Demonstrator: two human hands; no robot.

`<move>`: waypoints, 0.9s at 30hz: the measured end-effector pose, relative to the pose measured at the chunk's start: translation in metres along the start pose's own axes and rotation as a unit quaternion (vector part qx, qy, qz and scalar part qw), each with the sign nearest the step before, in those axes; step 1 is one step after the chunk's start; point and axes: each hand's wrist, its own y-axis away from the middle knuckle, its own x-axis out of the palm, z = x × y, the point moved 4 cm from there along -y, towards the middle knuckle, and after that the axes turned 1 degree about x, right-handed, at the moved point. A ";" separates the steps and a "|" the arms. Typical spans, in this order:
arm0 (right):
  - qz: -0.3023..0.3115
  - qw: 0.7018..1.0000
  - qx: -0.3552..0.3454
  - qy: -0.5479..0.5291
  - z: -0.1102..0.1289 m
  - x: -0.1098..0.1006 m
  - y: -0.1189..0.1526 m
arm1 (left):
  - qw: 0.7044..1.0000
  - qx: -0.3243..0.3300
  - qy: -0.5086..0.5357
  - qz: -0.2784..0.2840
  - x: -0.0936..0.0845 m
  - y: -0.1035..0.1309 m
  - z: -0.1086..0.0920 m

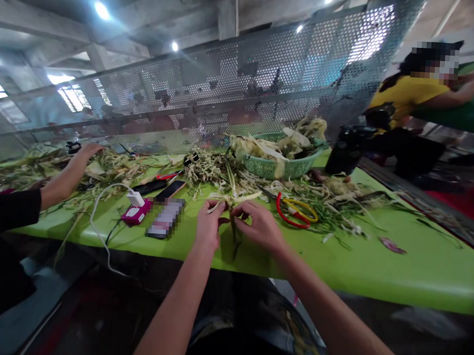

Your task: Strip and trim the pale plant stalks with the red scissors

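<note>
Left hand [209, 223] was curled nearly closed, thumb and fingers pinching a plant stalk [234, 233] near its pale strips; right hand [261, 227] faced it, fingers bent, gripping the same stalk just beside; from where I stood, stalk was between both hands, over the green table [415, 279], darker end downward; scissors [278, 206] lay near the right hand, apart from it; basket [267, 170] sat farther back, heaped with dry leaves.

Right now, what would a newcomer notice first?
Probably the green tabletop, littered with plant scraps. At its front middle, the left hand and right hand hold pale strips, with red and yellow scissor handles to their right. Behind stands a green basket heaped with fibres.
</note>
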 end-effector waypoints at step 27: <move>-0.085 0.973 0.043 0.212 -0.006 0.000 0.005 | 0.989 -0.015 -0.092 0.115 0.013 0.010 0.002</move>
